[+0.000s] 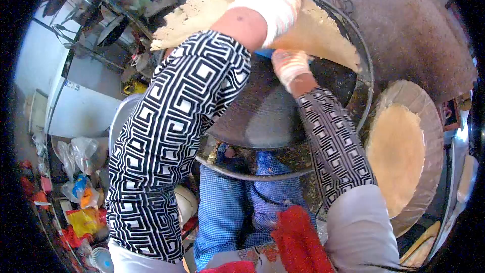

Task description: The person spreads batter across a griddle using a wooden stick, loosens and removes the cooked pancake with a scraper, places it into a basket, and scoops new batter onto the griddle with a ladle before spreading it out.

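Note:
A large, thin, pale-brown pancake [323, 40] covers the far part of the round dark griddle [262, 111]. Its ragged left side reaches past the griddle's rim and looks raised off the surface. My left hand [271, 2], in a white patterned glove, is closed at the pancake, with its fingertips hidden. Just below and to the right, my right hand [291, 66], also gloved, is closed around a blue scraper [264, 52]. Only bits of that tool show on either side of the fist, close to the pancake's near edge.
On the right, a finished pancake [396, 151] lies on a round covered tray [429, 136]. A metal rim [371, 86] circles the griddle. Plastic bags [83, 154] and colourful packets [83, 222] sit at the lower left. A rack [108, 30] with hanging items stands at the upper left.

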`<state>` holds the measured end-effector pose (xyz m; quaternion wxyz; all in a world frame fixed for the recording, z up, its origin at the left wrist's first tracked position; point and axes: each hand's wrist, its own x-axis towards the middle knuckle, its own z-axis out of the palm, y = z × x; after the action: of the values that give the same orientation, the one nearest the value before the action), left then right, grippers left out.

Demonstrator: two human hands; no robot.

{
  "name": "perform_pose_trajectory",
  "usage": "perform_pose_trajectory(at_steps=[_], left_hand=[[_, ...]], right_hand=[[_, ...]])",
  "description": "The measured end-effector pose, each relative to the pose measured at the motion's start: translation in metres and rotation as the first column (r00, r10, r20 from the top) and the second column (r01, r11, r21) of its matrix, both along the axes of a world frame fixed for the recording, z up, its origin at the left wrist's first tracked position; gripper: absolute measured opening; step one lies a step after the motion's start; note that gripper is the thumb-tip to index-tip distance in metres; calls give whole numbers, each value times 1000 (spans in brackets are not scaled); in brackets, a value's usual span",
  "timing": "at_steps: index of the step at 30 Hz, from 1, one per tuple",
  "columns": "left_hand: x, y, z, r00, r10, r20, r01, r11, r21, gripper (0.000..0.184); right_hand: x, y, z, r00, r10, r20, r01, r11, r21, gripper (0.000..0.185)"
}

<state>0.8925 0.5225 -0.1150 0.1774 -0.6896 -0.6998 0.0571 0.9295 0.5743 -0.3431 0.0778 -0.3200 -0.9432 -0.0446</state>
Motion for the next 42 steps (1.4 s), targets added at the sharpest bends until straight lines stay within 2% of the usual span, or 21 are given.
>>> perform_pose_trajectory(at_steps=[2,3,7,8,11,15,17,19,20,22,23,26,30,32,34,35,37,39,40,41,42], left_hand=[[-1,1,17,999,-43,15,42,993,109,26],[11,10,33,961,272,55,-272,962,-10,37],[-12,-9,74,902,359,242,-358,932,-49,37],[-23,-24,68,940,203,276,-262,945,197,35],[-25,-38,76,856,218,469,-335,925,181,31],[-18,-38,72,887,121,445,-243,943,226,30],[-11,-39,73,887,151,437,-260,944,202,30],[11,-50,78,848,211,487,-323,933,158,30],[25,-59,80,820,238,521,-358,923,142,31],[16,-76,60,920,-11,392,-151,913,379,23],[-11,-83,36,958,-250,140,135,826,547,15],[-10,-132,18,931,-356,-80,341,772,537,34],[-2,-167,-48,985,-175,3,162,919,359,32],[14,-174,-83,997,-54,55,48,993,105,35],[28,-187,-92,949,-196,247,225,970,-96,52],[36,-192,-94,889,-302,345,370,916,-152,60],[35,-189,-116,655,-330,679,527,844,-98,66],[41,-176,-103,877,-212,432,316,930,-185,65],[8,-183,-136,913,-151,380,170,985,-18,64],[-16,-180,-165,993,-40,114,40,999,6,69],[-43,-199,-194,995,94,44,-91,993,-69,75]], right_hand=[[38,15,29,990,-139,28,140,986,-85,25],[50,28,30,969,-239,65,244,965,-93,25],[96,76,11,962,-234,140,242,969,-41,25],[97,67,9,980,-141,140,130,988,84,21],[73,20,-10,999,30,13,-31,993,114,13],[12,-19,10,950,308,-55,-308,951,11,15],[-19,-23,26,956,279,90,-284,957,54,18],[-46,-1,13,942,326,-83,-299,925,234,18],[-54,13,23,967,255,-30,-247,957,154,19],[-62,43,32,997,58,-45,-54,996,76,21],[-57,63,26,971,19,-238,21,986,165,27],[-17,86,22,963,-61,-262,100,986,135,23],[40,11,-1,962,56,-267,-45,998,49,24],[70,-53,-16,910,141,-390,-167,985,-33,27],[106,-120,-36,780,206,-591,-337,934,-119,31],[147,-162,-11,930,132,-343,-208,959,-195,33],[220,-222,21,975,222,0,-207,912,-355,37],[301,-288,-24,889,103,-446,-204,962,-184,35],[342,-302,-38,903,98,-419,-210,950,-231,36],[394,-316,-52,914,98,-395,-218,937,-271,38],[436,-359,-65,932,-27,-361,-122,915,-384,40]])
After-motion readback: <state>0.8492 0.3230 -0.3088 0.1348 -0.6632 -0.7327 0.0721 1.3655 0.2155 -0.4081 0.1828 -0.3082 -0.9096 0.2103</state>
